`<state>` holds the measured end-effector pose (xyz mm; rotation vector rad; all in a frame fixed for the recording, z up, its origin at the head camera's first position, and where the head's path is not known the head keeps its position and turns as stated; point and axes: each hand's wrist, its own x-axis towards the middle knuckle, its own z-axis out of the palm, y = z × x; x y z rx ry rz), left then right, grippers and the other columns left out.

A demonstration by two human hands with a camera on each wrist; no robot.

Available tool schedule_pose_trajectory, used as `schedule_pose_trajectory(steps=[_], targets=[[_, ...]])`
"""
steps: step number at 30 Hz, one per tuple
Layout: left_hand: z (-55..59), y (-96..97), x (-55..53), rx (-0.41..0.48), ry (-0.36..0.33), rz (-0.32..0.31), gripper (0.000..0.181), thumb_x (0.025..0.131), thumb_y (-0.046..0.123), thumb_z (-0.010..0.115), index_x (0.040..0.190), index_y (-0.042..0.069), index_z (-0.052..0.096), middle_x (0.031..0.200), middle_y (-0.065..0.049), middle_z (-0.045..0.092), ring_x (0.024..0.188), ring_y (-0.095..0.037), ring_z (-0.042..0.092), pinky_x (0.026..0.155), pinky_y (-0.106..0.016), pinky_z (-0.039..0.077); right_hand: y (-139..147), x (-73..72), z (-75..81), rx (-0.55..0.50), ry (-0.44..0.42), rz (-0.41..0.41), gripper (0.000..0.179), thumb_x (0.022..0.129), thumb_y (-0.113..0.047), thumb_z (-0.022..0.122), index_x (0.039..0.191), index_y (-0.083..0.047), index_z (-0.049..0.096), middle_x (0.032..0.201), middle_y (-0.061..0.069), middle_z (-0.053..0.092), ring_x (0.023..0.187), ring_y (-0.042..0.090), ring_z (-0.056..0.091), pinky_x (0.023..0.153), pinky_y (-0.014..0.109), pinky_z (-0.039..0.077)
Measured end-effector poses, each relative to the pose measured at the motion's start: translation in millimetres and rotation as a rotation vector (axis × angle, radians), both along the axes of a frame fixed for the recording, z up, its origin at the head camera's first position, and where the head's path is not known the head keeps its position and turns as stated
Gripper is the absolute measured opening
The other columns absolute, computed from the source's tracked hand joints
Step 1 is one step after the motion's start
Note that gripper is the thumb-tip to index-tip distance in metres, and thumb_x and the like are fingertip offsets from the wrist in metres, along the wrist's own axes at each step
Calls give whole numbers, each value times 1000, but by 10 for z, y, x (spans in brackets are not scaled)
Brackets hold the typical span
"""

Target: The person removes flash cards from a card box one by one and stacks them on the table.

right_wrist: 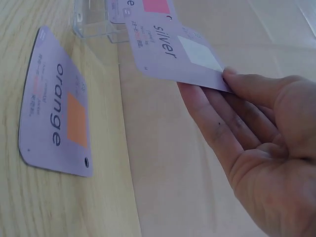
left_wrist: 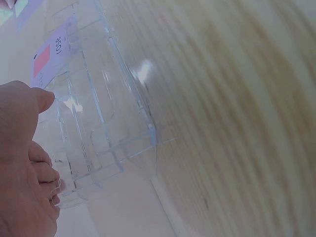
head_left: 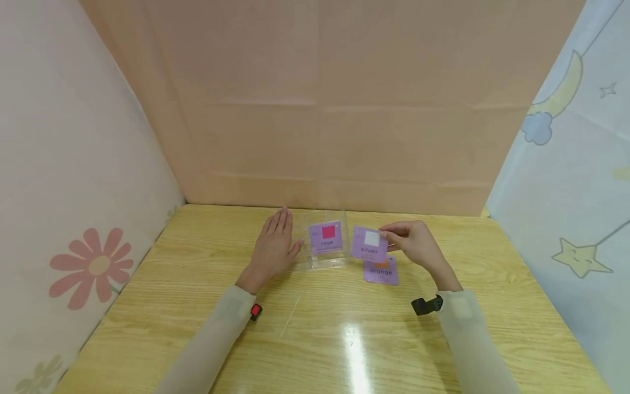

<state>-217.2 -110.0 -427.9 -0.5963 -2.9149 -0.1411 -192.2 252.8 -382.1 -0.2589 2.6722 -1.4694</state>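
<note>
My right hand pinches a purple flashcard marked "silver", thumb on its face and fingers beneath. The card hangs above the table, just right of a clear plastic box with divided compartments. Inside that box lies a second purple card reading "rose" with a pink square. An "orange" card rests on the tabletop below the silver one, partly covered by it in the head view. With straight fingers, my left hand touches the left side of the box, its thumb over the rim.
The wooden table meets a tan backdrop just behind the box. Patterned cloth walls stand at the left and right. A black wrist strap is on the right forearm.
</note>
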Motion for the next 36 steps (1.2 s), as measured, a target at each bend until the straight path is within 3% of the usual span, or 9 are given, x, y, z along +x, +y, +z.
schedule_pose_trajectory(steps=[30,36], targets=[[-32,5,-42,7,60,-8,81,110,45,49,165,-7,20,174,-25,21,163,-37,24,135,-50,19,201,-32,-223,58,-78,-21,33,107,-19,62,129,4,71,119,25,75,91,22,78,82,41,67],[-22,6,-19,-1,35,-9,81,110,46,47,164,-8,20,174,-25,19,164,-37,22,135,-50,19,255,-18,-318,55,-103,2,33,107,-20,62,129,3,72,119,23,76,92,19,75,80,37,66]])
